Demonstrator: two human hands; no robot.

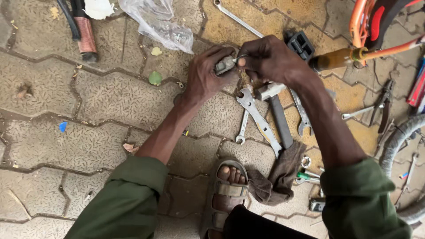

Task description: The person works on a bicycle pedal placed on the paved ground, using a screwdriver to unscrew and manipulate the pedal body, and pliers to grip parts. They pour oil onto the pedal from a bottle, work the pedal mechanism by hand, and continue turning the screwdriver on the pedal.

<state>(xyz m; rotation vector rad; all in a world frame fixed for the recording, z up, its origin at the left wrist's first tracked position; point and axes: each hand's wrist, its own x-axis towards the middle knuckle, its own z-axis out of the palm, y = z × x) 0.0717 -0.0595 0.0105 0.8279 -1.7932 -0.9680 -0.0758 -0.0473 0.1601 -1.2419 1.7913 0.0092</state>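
Head view: left hand [204, 73] fingers grip a small grey metal part [224, 65] above the paved floor [102, 93]; right hand [271, 58] fingers pinch a thin tool [239, 57] against it, spanners [259, 118] lying just below

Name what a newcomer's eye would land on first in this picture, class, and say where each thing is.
First, at top centre, the left hand grips a small grey metal part while the right hand holds a thin metal rod against it. Just below lie spanners and a hammer on the paving stones. At the bottom, a sandalled foot rests beside a brown rag.
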